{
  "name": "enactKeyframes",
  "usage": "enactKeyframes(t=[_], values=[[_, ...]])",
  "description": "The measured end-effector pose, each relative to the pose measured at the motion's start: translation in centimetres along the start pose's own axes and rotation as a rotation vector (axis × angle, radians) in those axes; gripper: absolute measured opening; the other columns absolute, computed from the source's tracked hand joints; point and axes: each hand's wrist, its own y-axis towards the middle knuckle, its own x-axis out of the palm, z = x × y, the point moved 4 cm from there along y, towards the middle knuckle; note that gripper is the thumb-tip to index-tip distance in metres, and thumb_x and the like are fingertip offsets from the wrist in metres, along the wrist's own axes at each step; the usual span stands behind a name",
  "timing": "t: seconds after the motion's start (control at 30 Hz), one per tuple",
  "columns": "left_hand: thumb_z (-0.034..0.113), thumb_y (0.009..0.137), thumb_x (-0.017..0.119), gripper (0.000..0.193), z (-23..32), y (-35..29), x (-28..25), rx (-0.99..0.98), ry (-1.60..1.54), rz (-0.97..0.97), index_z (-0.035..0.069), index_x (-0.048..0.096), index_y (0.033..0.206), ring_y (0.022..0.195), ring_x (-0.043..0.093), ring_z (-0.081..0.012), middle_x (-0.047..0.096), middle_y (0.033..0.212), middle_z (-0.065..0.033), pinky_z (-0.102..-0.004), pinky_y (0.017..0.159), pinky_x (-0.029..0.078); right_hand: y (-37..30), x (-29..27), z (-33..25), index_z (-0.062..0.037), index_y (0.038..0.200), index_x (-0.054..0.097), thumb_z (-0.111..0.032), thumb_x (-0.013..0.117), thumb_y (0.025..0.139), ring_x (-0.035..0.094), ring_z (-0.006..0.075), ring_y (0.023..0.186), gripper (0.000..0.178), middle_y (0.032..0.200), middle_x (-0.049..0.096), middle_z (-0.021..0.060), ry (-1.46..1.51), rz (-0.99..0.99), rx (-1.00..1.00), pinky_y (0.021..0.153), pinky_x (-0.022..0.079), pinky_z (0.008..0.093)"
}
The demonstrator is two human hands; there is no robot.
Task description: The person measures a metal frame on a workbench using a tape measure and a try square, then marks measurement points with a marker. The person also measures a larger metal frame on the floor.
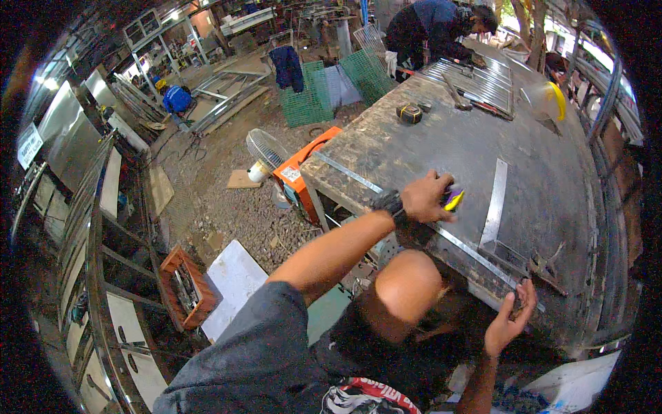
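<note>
A long thin metal strip (458, 243) lies along the near edge of the dark worktable (441, 141). My left hand (426, 196), with a black band on the wrist, is above the strip near its middle. Its fingers are closed round a small yellow and purple object (454, 200), mostly hidden by the hand, so its kind does not show. By the strip's right end is my right hand (510, 319), thumb and fingers apart; whether it touches the strip I cannot tell. A wider flat metal piece (495, 200) lies on the tabletop, with a plier-like tool (548, 268) near it.
A tape measure (409, 113), a hammer (456, 93) and a slatted metal panel (476, 83) are farther along the table. Another person (434, 31) bends over its far end. Left of the table stand a fan (265, 152) and an orange frame (303, 176). A second person (177, 99) crouches far left.
</note>
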Motion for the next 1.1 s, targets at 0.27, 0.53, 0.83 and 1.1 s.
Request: enactKeyframes(t=[0.27, 0.53, 0.83, 1.1], values=[[0.038, 0.087, 0.085, 0.068, 15.8, -7.4, -0.1, 0.104, -1.144, 0.064, 0.002, 0.048, 0.132, 0.1, 0.055, -0.013, 0.06, 0.107, -0.0045, -0.0312, 0.089, 0.05, 5.6, 5.4, -9.9, 0.0008, 0.154, 0.04, -0.03, 0.083, 0.083, 0.049, 0.0344, 0.139, 0.088, 0.153, 0.048, 0.0191, 0.087, -0.359, -0.204, 0.117, 0.037, 0.0456], [0.027, 0.093, 0.08, 0.031, 11.0, -10.4, 0.6, -0.084, -1.055, 0.047, 0.004, 0.065, 0.108, 0.084, 0.055, -0.008, 0.061, 0.091, 0.0028, -0.0256, 0.076, 0.049, 4.3, 5.3, -11.9, 0.0017, 0.15, 0.047, -0.018, 0.088, 0.072, 0.062, 0.0396, 0.119, 0.09, 0.129, 0.061, 0.0227, -0.143, -0.764, -0.224, 0.103, 0.05, 0.0452], [0.024, 0.092, 0.079, 0.022, 4.7, -14.7, -2.9, -0.262, -1.295, -0.184, 0.009, 0.064, 0.098, 0.058, 0.051, -0.0067, 0.058, 0.077, 0.0038, -0.0243, 0.05, 0.04, 5.3, 3.4, -11.4, -0.0026, 0.14, 0.059, -0.028, 0.088, 0.067, 0.065, 0.0405, 0.112, 0.083, 0.121, 0.064, 0.024, -0.261, -0.933, -0.162, 0.099, 0.052, 0.0461], [0.022, 0.091, 0.078, 0.023, -22.2, -17.5, -15.4, -0.735, -0.589, 0.897, 0.007, 0.068, 0.104, 0.06, 0.058, -0.012, 0.065, 0.08, -0.0003, -0.0301, 0.05, 0.045, 7.7, -12.2, 0.7, -0.0071, 0.139, 0.062, -0.012, 0.077, 0.07, 0.062, 0.0342, 0.12, 0.07, 0.129, 0.065, 0.018, -0.474, -0.814, 0.114, 0.11, 0.044, 0.045]])
